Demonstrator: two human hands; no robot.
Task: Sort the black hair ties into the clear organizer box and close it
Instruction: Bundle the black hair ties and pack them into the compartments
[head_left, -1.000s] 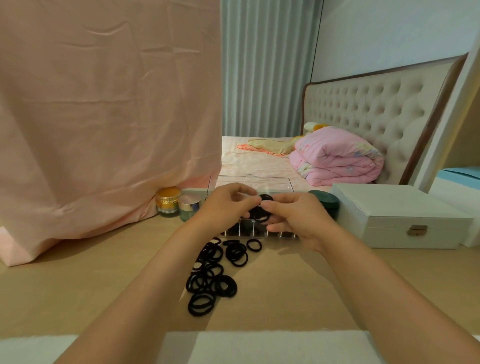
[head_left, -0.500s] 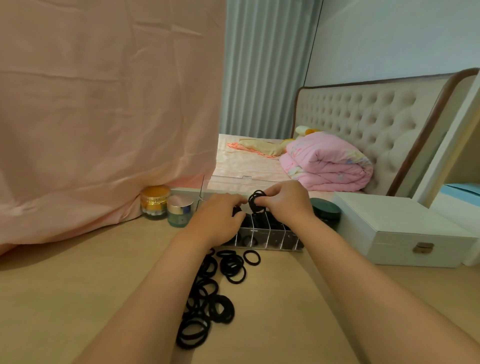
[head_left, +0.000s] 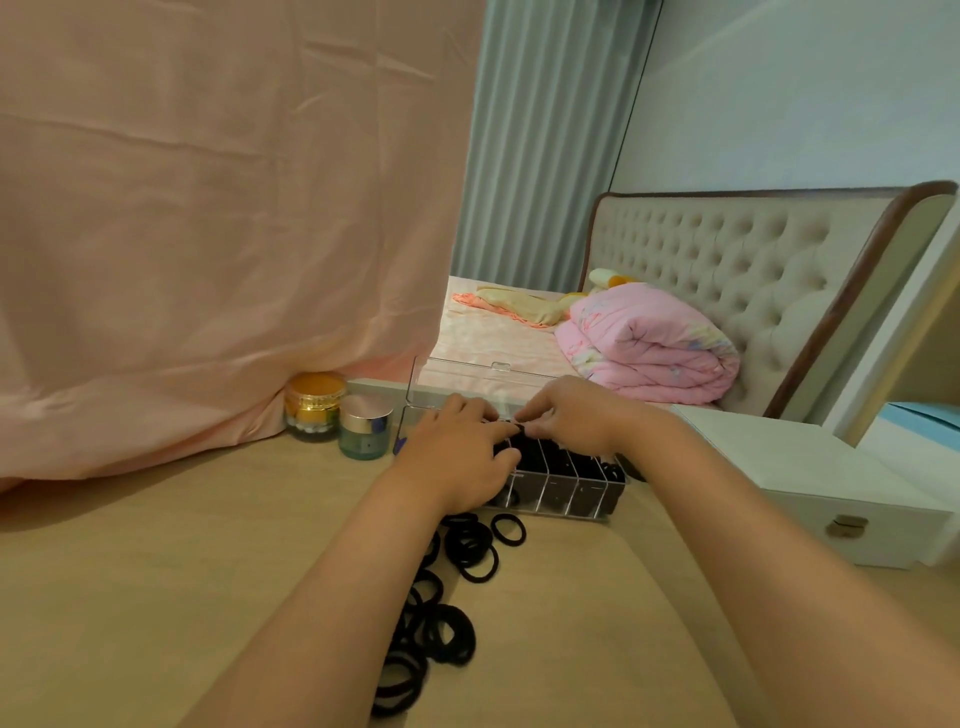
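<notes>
1. The bench spreads wide under both arms, with a pink cloth hanging at the far left of the grip.
2. The white case sits right of the grip, lid down.
3. The clear box is directly under the grip, lid standing open behind the hands; its divided slots look dark with ties.
4. The loose hair ties lie in a heap on the bench, nearer the person than the grip, beside the left forearm.
5. Two jars stand left of the grip.
6. The left hand and right hand meet over the box, fingertips pressed together; whether they pinch a tie, I cannot tell.
</notes>
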